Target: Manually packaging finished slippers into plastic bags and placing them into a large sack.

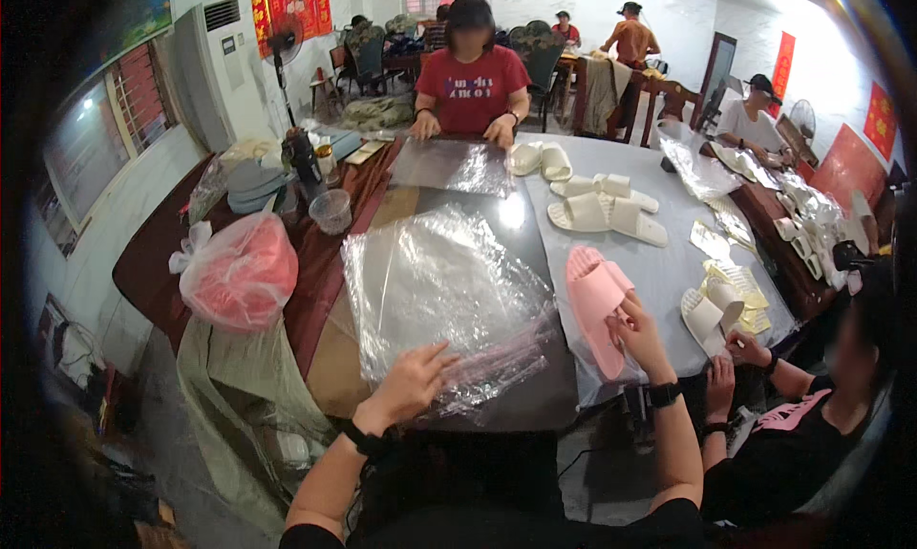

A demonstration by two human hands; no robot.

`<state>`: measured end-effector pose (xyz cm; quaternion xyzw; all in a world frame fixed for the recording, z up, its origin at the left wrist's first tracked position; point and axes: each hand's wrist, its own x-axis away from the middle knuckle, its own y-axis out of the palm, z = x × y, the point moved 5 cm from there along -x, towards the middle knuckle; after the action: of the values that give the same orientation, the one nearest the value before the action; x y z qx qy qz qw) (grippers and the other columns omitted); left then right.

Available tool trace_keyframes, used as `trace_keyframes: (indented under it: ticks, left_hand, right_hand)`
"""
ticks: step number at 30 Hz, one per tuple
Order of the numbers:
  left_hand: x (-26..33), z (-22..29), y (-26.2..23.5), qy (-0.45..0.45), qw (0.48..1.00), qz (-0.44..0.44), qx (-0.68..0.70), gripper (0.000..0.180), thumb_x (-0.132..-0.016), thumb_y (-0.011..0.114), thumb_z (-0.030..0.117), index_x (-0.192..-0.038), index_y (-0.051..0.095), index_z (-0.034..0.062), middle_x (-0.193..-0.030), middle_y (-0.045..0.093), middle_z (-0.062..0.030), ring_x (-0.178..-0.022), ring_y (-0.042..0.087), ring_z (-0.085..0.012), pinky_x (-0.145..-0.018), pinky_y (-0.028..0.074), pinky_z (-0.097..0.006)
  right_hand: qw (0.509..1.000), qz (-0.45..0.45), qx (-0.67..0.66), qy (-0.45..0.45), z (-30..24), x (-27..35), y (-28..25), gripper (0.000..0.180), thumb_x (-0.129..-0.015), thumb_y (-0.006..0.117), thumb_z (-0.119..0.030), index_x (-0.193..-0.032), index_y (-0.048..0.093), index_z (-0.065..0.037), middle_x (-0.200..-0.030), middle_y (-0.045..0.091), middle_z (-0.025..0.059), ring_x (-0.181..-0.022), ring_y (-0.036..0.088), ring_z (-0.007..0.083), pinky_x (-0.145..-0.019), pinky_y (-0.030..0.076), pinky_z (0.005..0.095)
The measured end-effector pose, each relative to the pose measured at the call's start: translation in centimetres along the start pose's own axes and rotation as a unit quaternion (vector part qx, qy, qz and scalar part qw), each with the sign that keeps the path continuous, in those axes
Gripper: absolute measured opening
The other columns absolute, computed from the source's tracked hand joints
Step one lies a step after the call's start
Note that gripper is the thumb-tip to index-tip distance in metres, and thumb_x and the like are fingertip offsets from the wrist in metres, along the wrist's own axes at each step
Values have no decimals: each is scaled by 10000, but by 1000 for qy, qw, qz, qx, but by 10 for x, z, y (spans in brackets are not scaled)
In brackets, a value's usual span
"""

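My left hand point(415, 382) lies with fingers stretched out at the near edge of a stack of clear plastic bags point(430, 291). It touches the bags, and nothing shows gripped in it. On the right, my right hand point(635, 337) is closed on the side of a pink slipper point(592, 291), just below its wide strap. The slipper rests toe away from me at the left side of the grey-covered part of the table. My thumb and fingers partly hide its heel half.
Cream slippers point(607, 212) lie farther back. A tied bag of pink things point(239, 274) and a clear tub point(330, 212) stand left. Across the table, a person in red point(470, 81) handles a clear sheet point(454, 167). At right, a co-worker's hands point(731, 367) touch cream slippers point(707, 318).
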<state>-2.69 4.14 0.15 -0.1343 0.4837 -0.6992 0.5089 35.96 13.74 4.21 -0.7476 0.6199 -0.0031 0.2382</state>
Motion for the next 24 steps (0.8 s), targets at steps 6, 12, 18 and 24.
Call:
trace_keyframes:
  ticks: [6, 12, 18, 24]
  left_hand:
    - [18, -15, -9, -71, 979, 54, -182, 414, -810, 635, 25, -1220, 647, 80, -1440, 518, -206, -1307, 482, -392, -1010, 398, -528]
    - [25, -39, -33, -29, 965, 77, -250, 568, -781, 654, 29, -1343, 600, 94, -1544, 415, -192, -1458, 335, -417, -1101, 299, -648]
    - [38, -66, -28, -123, 979, 46, -158, 513, -829, 682, 76, -1336, 606, 75, -1389, 573, -193, -1340, 508, -335, -1110, 317, -605]
    - [30, -50, -28, -103, 983, 52, -140, 271, -851, 734, 156, -1083, 706, 18, -1111, 706, -143, -1080, 640, -314, -914, 493, -405]
  right_hand:
    - [999, -14, -37, 14, -29, 40, 16, 487, -878, 622, 36, -1363, 575, 26, -1517, 460, 111, -1374, 456, 229, -1076, 396, 328]
    - [997, -65, -20, -48, -39, 58, 38, 496, -861, 644, 68, -1351, 577, 25, -1496, 480, 147, -1410, 442, 296, -1116, 370, 357]
    - [995, -81, 13, -63, -48, 61, 54, 484, -859, 625, 100, -1336, 591, 22, -1494, 482, 161, -1397, 454, 311, -1101, 391, 361]
    - [991, -119, -5, -60, -61, 61, 63, 478, -857, 649, 85, -1328, 589, 32, -1472, 495, 173, -1377, 474, 304, -1076, 414, 354]
